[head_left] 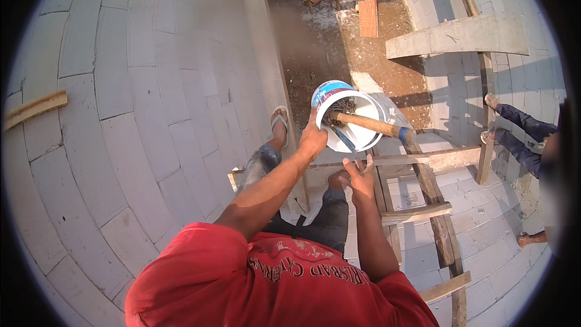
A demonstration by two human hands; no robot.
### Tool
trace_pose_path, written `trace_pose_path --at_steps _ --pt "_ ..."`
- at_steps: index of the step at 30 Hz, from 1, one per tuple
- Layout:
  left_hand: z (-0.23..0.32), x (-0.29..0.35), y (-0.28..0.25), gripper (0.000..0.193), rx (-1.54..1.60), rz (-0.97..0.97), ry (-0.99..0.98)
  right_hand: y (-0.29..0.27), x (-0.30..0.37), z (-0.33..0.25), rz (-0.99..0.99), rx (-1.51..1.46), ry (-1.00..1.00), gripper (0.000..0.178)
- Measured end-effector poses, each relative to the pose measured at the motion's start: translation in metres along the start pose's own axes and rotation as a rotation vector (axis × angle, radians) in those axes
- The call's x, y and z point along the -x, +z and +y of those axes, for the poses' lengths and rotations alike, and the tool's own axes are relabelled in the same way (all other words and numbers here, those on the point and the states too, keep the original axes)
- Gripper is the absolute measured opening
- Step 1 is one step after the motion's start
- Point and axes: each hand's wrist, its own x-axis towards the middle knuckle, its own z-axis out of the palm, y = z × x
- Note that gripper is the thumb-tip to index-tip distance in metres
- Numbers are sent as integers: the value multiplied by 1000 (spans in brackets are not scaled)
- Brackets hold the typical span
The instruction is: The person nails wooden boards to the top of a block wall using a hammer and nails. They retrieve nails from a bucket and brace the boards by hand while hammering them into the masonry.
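Observation:
My left hand (313, 139) grips the rim of a white plastic bucket (330, 88) with a blue and red printed side. The bucket is tilted, its mouth facing me. Inside lie a heap of nails (347, 105) and a slim dark-blue tool (344, 139) whose kind I cannot make out. A wooden handle (370, 125) with a blue band near its end sticks out over the right rim; its head is hidden. Just below the bucket's mouth is my right hand (361, 180), fingers spread apart, with nothing plainly visible in them.
A pale block wall (139, 97) rises at left beside a narrow beam (263, 30) under my foot. A wooden ladder (426, 188) stands at right. Another person's legs (523, 139) show at far right. Planks (366, 6) lie on the dirt floor (390, 66) below.

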Motion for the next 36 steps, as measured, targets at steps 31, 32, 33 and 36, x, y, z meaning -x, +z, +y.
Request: trace_pose_path --at_steps 31,32,33,36 --pt "-237 -316 -180 54 1102 270 -336 125 -169 112 -188 871 -726 42" --pt "-236 -344 -181 52 1132 271 -295 137 -159 110 -209 809 -597 39" --pt "-240 -375 -187 52 1175 296 -272 148 -143 99 -240 751 -462 38" --pt "-205 -456 -192 50 1184 369 -261 165 -148 102 -203 872 -154 37"
